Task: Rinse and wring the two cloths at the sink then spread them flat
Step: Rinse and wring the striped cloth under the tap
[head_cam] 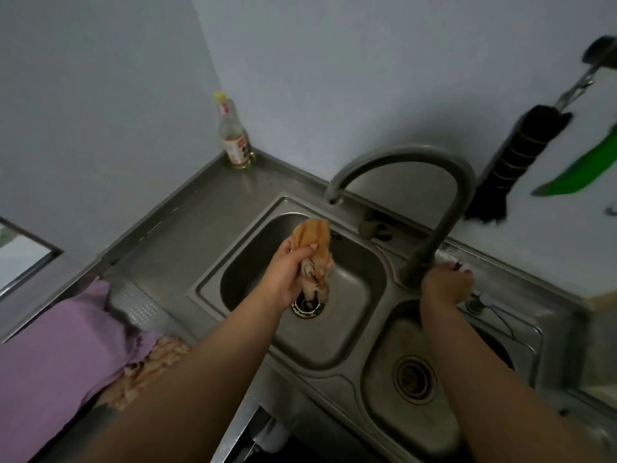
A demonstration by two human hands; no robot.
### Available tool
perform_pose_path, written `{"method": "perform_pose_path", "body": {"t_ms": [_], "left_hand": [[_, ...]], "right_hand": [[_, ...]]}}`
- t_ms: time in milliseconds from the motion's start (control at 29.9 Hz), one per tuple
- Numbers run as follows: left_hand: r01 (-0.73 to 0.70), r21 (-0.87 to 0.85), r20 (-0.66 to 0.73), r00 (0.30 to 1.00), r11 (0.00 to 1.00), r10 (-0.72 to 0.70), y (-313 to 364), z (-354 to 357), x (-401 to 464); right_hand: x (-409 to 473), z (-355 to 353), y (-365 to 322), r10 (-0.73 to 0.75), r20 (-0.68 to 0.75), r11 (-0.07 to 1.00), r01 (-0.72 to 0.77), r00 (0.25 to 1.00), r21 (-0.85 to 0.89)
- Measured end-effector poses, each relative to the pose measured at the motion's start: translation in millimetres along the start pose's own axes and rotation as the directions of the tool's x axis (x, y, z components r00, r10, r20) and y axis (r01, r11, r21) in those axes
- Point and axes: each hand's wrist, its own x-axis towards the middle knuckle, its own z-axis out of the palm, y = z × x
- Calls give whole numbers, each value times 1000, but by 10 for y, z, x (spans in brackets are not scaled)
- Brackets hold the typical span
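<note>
My left hand [287,275] grips a bunched orange cloth [315,248] over the left basin of the steel sink [377,285], below the spout of the curved faucet [400,155]. The cloth's lower end hangs just above the drain [307,307]. No water shows at the spout. My right hand [445,284] is curled around something at the faucet's base, most likely its handle, which the hand mostly hides. A purple cloth [56,355] lies spread on the counter at the left, with a peach patterned cloth [150,365] crumpled beside it.
A bottle [232,135] stands in the counter's back corner. A black brush [521,162] and a green item [581,168] hang on the wall at the right. The right basin [414,375] has its own drain. The counter's front edge runs below my arms.
</note>
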Motion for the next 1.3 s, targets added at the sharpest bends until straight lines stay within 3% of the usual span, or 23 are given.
{"method": "perform_pose_path", "body": {"t_ms": [134,368,669,1305], "left_hand": [[24,-86,60,998,996,-19,-18,236,48],[43,-42,63,997,998,-40,-13,379,94],[44,-35,50,998,998,-42,-4,362,142],[80,-34,94,993,996,-76,-10,334,197]], "right_hand": [[227,-85,62,-26,230,986,62,973,-152],[420,-173,65,-137,341,877,274,930,-394],[470,-195,150,-155,302,931,241,941,-273],[435,-231,146,-183,306,938,260,934,-231]]}}
